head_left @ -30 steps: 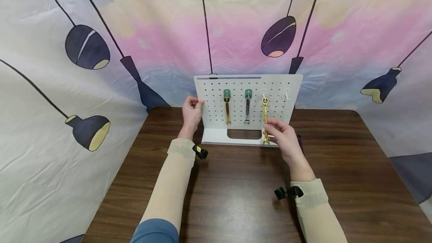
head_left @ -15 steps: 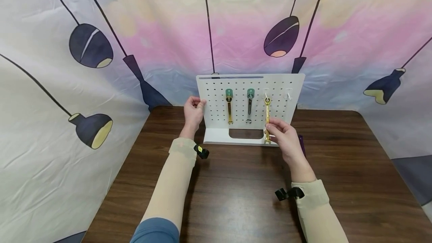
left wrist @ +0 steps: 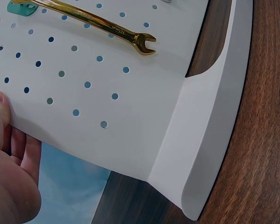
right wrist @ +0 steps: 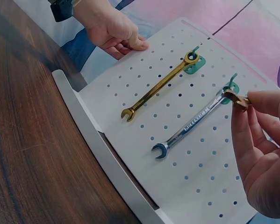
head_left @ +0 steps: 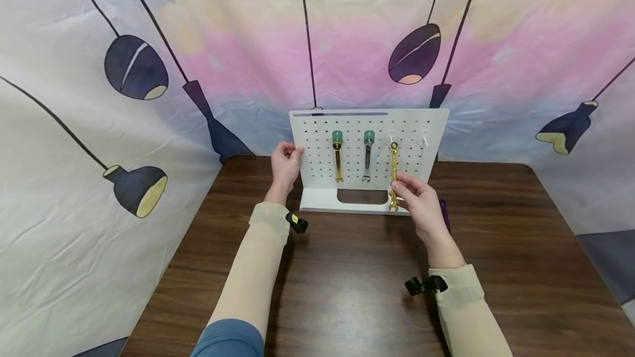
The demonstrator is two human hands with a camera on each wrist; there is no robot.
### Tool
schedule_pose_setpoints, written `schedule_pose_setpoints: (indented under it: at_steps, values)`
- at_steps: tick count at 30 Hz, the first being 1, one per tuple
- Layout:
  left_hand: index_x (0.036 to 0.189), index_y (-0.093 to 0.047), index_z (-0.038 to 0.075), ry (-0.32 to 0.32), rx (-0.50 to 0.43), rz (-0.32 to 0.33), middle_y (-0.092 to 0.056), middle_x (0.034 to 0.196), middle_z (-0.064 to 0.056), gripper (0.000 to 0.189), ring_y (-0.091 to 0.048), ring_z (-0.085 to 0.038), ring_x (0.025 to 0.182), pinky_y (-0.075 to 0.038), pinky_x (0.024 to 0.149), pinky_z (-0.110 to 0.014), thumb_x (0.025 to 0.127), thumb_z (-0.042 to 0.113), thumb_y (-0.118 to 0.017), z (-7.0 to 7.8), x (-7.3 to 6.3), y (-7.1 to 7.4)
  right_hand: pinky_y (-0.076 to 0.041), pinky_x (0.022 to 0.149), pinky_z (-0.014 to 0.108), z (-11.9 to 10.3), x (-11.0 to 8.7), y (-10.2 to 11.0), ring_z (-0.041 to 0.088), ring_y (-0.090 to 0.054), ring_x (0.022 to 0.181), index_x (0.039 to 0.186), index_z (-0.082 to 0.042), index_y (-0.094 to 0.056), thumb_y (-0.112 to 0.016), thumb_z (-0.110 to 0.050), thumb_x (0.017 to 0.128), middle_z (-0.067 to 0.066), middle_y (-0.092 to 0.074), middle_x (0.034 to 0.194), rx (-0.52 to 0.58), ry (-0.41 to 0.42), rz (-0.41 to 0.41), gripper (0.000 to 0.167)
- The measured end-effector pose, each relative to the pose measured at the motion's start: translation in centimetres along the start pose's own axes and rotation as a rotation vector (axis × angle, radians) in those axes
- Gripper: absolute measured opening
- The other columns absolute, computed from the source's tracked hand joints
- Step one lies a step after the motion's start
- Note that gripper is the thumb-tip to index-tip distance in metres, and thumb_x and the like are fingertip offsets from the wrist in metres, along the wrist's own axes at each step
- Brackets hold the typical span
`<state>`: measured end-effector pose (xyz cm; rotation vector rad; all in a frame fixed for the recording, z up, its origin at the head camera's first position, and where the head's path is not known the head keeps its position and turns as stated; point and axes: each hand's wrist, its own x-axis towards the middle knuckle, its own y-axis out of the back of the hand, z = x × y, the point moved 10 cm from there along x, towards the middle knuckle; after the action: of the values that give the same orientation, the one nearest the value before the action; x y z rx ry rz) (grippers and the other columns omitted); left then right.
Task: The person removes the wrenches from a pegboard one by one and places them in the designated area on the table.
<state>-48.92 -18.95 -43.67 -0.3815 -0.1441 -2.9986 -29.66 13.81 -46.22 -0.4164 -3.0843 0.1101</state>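
My left hand (head_left: 285, 168) grips the left edge of a white pegboard stand (head_left: 317, 198), thumb on the front and fingers behind. My right hand (head_left: 420, 203) pinches a gold combination wrench (head_left: 394, 165) by its lower half, upright in front of the board. The wrench's ring end is at a white hook; whether the hook passes through the ring I cannot tell. Another gold wrench (left wrist: 97, 22), marked 10mm, hangs on a green hook (head_left: 337, 136) at the left. Beside it a silver wrench (right wrist: 191, 123) hangs from a second green hook (right wrist: 232, 83).
A bare white hook (head_left: 425, 140) is at the board's upper right. Some purple object (head_left: 444, 215) shows partly behind the right hand. The stand sits at the back of a brown wooden table (head_left: 347, 291), before a cloth printed with lamps (head_left: 238, 43).
The head view has shifted slightly. The wrench in my right hand has risen very slightly against the white hook. Both hands keep their holds.
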Motion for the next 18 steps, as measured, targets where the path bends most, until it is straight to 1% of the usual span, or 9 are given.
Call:
schedule_pose_setpoints:
  at_steps: [5, 9, 14, 18]
  values:
    - [0.096, -0.058, 0.007, 0.000, 0.000, 0.001, -0.056, 0.089, -0.002, 0.018, -0.051, -0.014, 0.078, -0.042, 0.067, -0.025, 0.102, 0.011, -0.075, -0.2, 0.0, 0.0, -0.059, 0.080, 0.024, -0.1, -0.1, 0.2, 0.005, -0.066, 0.093, 0.141, 0.006, -0.062, -0.073, -0.019, 0.105, -0.010, -0.070, 0.105, -0.002, 0.007, 0.013, 0.045]
    - [0.095, -0.058, 0.007, -0.004, -0.003, 0.014, -0.055, 0.087, -0.002, 0.019, -0.049, -0.014, 0.075, -0.040, 0.065, -0.024, 0.102, 0.009, -0.075, -0.2, 0.0, 0.2, -0.060, 0.080, 0.025, -0.3, -0.2, 0.3, 0.005, -0.067, 0.093, 0.140, 0.007, -0.062, -0.075, -0.021, 0.104, -0.007, -0.071, 0.107, 0.005, 0.015, 0.009, 0.047]
    - [0.095, -0.057, 0.007, -0.016, -0.007, 0.011, -0.055, 0.086, -0.002, 0.019, -0.049, -0.014, 0.075, -0.040, 0.065, -0.023, 0.102, 0.007, -0.075, 0.0, 0.1, 0.2, -0.060, 0.078, 0.025, -0.9, -0.3, 0.7, 0.005, -0.068, 0.091, 0.135, 0.006, -0.063, -0.074, -0.015, 0.103, -0.007, -0.072, 0.102, 0.032, 0.026, 0.003, 0.040]
    - [0.095, -0.057, 0.008, -0.019, -0.012, -0.002, -0.056, 0.088, -0.002, 0.019, -0.050, -0.014, 0.076, -0.040, 0.065, -0.023, 0.102, 0.008, -0.074, 0.0, 0.1, -0.1, -0.060, 0.077, 0.025, -1.1, -0.5, 1.3, 0.005, -0.068, 0.091, 0.129, 0.000, -0.066, -0.073, -0.014, 0.103, -0.007, -0.072, 0.100, 0.063, 0.013, -0.005, 0.031]
